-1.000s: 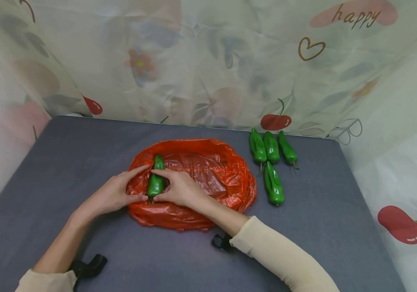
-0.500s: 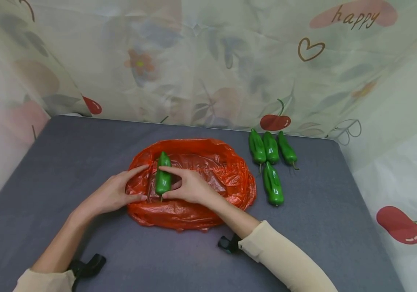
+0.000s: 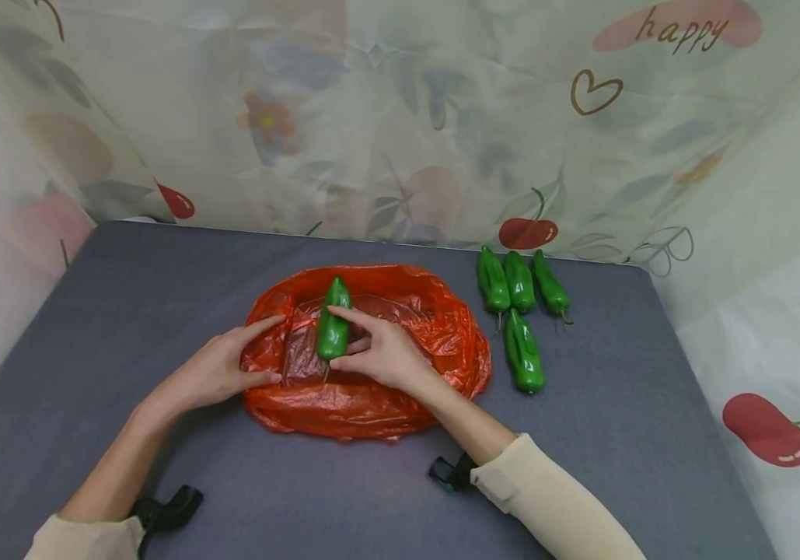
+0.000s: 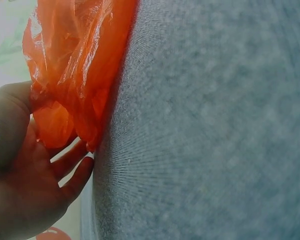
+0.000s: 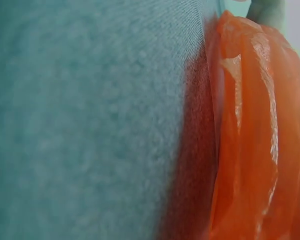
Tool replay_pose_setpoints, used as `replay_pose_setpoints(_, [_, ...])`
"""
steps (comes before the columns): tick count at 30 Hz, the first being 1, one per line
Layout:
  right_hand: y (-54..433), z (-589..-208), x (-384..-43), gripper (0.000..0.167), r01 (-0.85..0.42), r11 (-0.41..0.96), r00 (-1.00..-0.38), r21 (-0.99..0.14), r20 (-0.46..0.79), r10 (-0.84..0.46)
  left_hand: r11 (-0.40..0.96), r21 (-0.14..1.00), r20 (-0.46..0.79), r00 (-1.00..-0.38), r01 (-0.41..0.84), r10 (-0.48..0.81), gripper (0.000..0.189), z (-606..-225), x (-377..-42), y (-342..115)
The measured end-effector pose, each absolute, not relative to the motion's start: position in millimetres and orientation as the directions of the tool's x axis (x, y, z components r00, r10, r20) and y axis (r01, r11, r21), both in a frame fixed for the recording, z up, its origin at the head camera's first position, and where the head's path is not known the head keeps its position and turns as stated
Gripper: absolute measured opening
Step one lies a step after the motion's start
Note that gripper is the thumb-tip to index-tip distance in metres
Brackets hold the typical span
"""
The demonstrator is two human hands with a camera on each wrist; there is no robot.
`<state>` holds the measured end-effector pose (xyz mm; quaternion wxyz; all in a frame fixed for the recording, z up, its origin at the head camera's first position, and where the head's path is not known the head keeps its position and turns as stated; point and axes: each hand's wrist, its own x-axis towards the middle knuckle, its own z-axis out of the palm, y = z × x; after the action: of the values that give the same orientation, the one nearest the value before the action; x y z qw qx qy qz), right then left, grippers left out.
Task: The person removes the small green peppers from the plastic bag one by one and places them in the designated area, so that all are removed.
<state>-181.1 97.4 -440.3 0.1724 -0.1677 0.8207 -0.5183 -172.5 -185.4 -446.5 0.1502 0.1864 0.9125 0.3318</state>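
A red plastic bag [image 3: 344, 408] lies spread wide at its mouth on the dark grey table. My left hand [image 3: 221, 372] grips the bag's left rim, with thumb and forefinger tips over its inner edge. In the left wrist view, the fingers [image 4: 76, 177] curve beside the crumpled orange-red film. Over the left half of the bag's mouth, a green pepper [image 3: 333, 330] is pinched between the thumb and fingers of my right hand [image 3: 386, 354]. It stands nearly lengthwise, stem end toward me. Only the bag's side and the table fill most of the right wrist view.
Several green peppers [image 3: 521, 284] lie close together at the back right of the table [image 3: 616, 420], one [image 3: 524, 351] in front of the others. A patterned cloth curtain [image 3: 372, 140] hangs behind the table's far edge.
My right hand has carried the pepper rightward and slightly away from me, off the bag's left side. The left hand has stayed at the rim. The other peppers have not moved.
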Motion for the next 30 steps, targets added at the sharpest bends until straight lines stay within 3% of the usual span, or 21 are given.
replay_pose_setpoints(13, [115,-435,-175,0.075,-0.049,0.276,-0.91,-0.96,-0.071,-0.408,0.705,0.67,-0.147,-0.889,0.233,0.434,0.087,-447,-172,-186])
replay_pose_setpoints(30, [139,-422,-164,0.077,-0.012,0.215,-0.92,-0.977,-0.073,-0.386,0.704,0.67,-0.143,-0.889,0.237,0.435,0.086,-447,-171,-186])
